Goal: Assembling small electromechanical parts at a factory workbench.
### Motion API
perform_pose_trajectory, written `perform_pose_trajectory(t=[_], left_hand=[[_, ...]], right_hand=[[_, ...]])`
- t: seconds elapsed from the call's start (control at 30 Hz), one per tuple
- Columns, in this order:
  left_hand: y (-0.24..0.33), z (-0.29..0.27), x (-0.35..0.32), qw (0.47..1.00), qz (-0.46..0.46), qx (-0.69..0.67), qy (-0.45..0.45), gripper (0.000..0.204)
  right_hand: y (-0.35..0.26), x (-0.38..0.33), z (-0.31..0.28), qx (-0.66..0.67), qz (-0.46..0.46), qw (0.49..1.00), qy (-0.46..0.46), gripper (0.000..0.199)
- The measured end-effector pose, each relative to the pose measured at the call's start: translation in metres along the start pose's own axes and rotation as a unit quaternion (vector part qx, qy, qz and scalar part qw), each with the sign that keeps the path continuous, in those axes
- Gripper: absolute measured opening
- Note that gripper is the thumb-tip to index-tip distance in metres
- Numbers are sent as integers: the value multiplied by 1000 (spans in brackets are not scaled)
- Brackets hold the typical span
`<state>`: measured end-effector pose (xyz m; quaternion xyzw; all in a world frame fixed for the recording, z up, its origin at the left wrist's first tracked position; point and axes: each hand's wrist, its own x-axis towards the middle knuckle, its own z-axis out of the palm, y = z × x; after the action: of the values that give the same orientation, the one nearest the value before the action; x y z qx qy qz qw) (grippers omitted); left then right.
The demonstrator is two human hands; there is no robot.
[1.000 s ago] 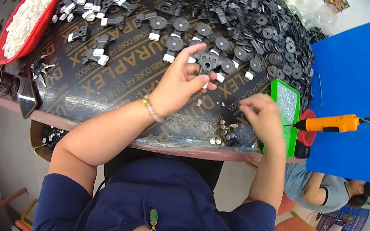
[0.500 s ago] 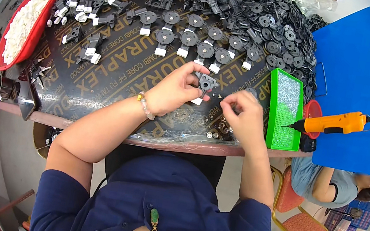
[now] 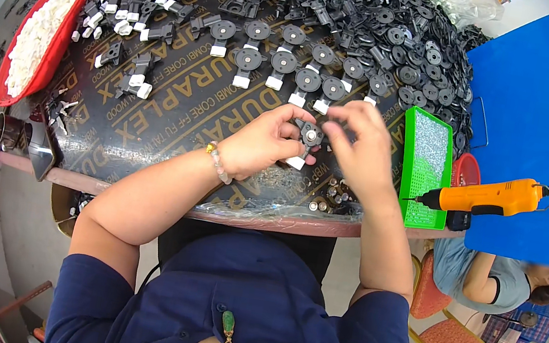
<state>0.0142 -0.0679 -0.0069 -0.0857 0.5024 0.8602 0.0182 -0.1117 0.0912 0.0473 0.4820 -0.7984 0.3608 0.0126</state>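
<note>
My left hand (image 3: 266, 142) pinches a small black plastic housing (image 3: 309, 132) with a white tab (image 3: 295, 163) at its lower end. A shiny metal round piece sits in the housing's central hole. Just to the right is my right hand (image 3: 363, 154), slightly blurred, its thumb and forefinger apart and nothing visible between them. Beyond both hands, similar black parts with round discs (image 3: 284, 62) and white tabs lie in rough rows. Small metal round pieces (image 3: 336, 193) are scattered near the table's front edge, close under my right wrist.
A green tray (image 3: 421, 203) of small silvery pieces stands right, beside an orange electric screwdriver (image 3: 495, 197) and a red bowl (image 3: 467, 169). Black parts (image 3: 359, 11) heap at the back. A red basket (image 3: 66, 49) of white pieces stands left. Another person (image 3: 489, 276) sits at far right.
My right hand has moved up from a pinch beside the housing, and its fingers have spread. A shiny metal piece now shows in the housing's hole.
</note>
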Motion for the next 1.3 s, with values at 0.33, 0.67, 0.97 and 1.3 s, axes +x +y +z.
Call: perform_pose_trajectory(t=[0.33, 0.67, 0.97, 1.3], left_hand=[[10, -8, 0, 999, -20, -14, 41, 28], [16, -11, 2, 996, -4, -41, 85, 28], [20, -16, 2, 982, 64, -147, 105, 32], [22, -18, 5, 970, 106, -188, 113, 27]], right_hand=[[121, 73, -31, -446, 209, 868, 55, 18], [151, 63, -35, -361, 133, 911, 145, 17], [26, 57, 15, 366, 62, 928, 26, 27], [-7, 52, 22, 84, -149, 985, 34, 50]])
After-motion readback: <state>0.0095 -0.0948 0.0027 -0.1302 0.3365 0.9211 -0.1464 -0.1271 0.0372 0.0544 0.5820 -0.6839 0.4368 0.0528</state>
